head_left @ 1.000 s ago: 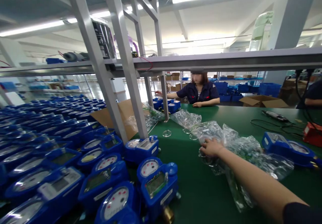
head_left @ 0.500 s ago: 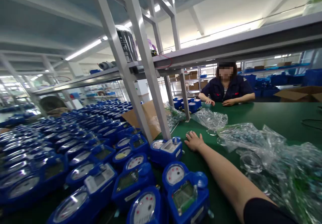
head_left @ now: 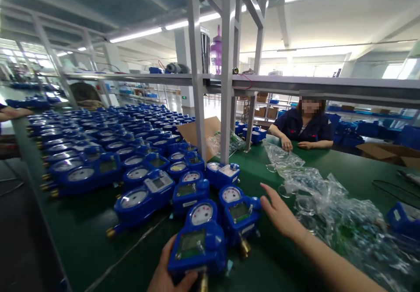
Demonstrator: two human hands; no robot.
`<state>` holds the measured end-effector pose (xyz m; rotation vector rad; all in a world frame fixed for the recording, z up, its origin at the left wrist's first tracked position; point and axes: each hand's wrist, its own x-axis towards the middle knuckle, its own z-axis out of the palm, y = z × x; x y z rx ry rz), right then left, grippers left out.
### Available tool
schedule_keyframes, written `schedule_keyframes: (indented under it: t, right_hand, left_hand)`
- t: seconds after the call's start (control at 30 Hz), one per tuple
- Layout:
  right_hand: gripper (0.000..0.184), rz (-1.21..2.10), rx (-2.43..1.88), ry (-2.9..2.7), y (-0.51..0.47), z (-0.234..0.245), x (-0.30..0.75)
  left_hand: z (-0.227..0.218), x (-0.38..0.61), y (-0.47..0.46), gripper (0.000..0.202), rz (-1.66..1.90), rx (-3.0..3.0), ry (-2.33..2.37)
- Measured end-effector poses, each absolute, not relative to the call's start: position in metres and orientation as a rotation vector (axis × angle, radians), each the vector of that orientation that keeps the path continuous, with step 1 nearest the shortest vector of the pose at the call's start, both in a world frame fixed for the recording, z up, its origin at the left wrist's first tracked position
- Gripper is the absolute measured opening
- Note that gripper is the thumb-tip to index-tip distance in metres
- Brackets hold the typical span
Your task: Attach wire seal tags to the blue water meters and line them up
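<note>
In the head view, my left hand grips the near end of a blue water meter at the bottom middle. That meter has a round white dial, a small grey display and a brass fitting pointing down. My right hand is open, fingers apart, just to the right of a second blue water meter. Whether its fingertips touch that meter I cannot tell. Another water meter with a brass end lies to the left of the held one.
Rows of blue meters cover the left of the green table. Crumpled clear plastic bags lie to the right. Grey shelf posts rise from the middle. A co-worker sits opposite; another person's arm shows far left.
My left hand has come into view, holding a water meter. My right hand has shifted nearer, its fingers more spread. The whole view has turned, showing more of the table's left side.
</note>
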<state>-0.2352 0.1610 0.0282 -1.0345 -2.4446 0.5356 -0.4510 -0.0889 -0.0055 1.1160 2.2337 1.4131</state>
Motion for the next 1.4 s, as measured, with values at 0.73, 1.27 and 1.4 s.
schedule_keyframes:
  t: [0.73, 1.27, 1.4]
  right_hand:
    - [0.055, 0.674, -1.007, -1.954, 0.102, 0.009, -0.253]
    - [0.058, 0.750, -0.635, -2.540, 0.112, 0.038, -0.139]
    - [0.043, 0.395, -0.730, -2.301, 0.072, 0.039, -0.151]
  left_hand:
    - [0.032, -0.409, -0.119, 0.054, 0.987, 1.799, 2.456]
    - [0.072, -0.461, -0.003, 0.076, 0.814, 1.326, 2.999]
    - [0.081, -0.448, -0.002, 0.069, 0.692, 1.387, 2.995]
